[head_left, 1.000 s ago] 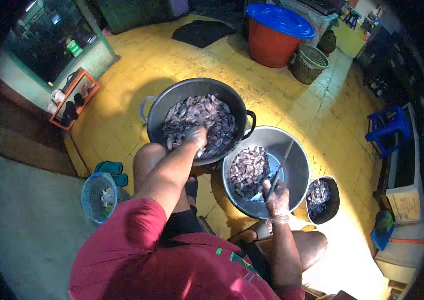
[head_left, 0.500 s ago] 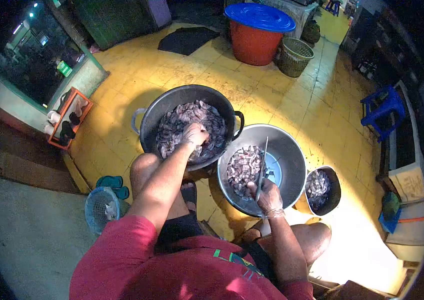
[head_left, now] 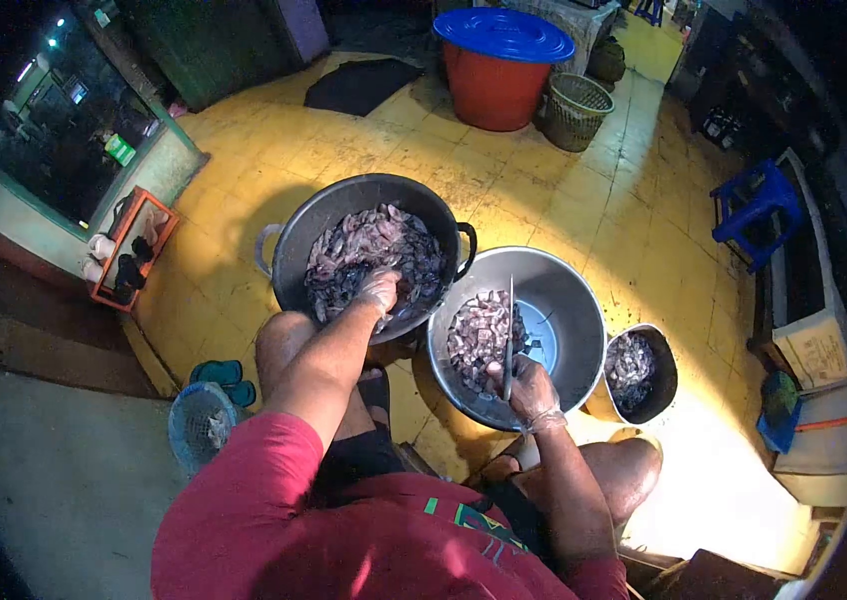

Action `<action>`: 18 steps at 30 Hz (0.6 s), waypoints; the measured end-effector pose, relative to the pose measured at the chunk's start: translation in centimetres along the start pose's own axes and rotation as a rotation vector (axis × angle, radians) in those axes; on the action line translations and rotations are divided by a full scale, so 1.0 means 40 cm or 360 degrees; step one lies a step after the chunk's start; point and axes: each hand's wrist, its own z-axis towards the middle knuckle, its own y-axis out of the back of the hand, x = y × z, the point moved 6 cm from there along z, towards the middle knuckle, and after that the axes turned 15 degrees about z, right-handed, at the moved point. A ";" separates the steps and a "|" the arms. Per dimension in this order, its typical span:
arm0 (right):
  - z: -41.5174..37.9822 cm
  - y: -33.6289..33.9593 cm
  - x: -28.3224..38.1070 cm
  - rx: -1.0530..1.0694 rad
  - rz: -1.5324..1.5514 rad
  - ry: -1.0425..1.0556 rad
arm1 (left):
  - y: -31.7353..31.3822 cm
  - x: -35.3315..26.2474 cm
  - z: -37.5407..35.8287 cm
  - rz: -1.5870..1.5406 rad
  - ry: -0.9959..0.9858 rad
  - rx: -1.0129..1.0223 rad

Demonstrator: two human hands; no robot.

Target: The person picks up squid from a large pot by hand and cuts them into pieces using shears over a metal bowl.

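Observation:
My left hand, in a clear plastic glove, reaches into a black two-handled basin heaped with wet dark and pinkish pieces, perhaps squid or fish. Its fingers are curled down at the pile; what they grasp is hidden. My right hand, gloved too, grips a long knife whose blade points away from me over the grey basin. Cut pale pieces lie in the left side of that basin, beside the blade.
A smaller container of similar pieces stands right of the grey basin. Blue basket and green sandals are at left. Farther off are a red tub with blue lid, woven basket, blue stool and shoe rack.
My left hand has drawn slightly closer to me within the black basin. The knife in my right hand has turned a little, its tip now farther left. The whole view has shifted slightly.

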 end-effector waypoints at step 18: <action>-0.005 -0.005 0.016 0.0015 0.0021 0.0159 | 0.304 -0.344 -0.135 -0.1399 -0.0409 0.0341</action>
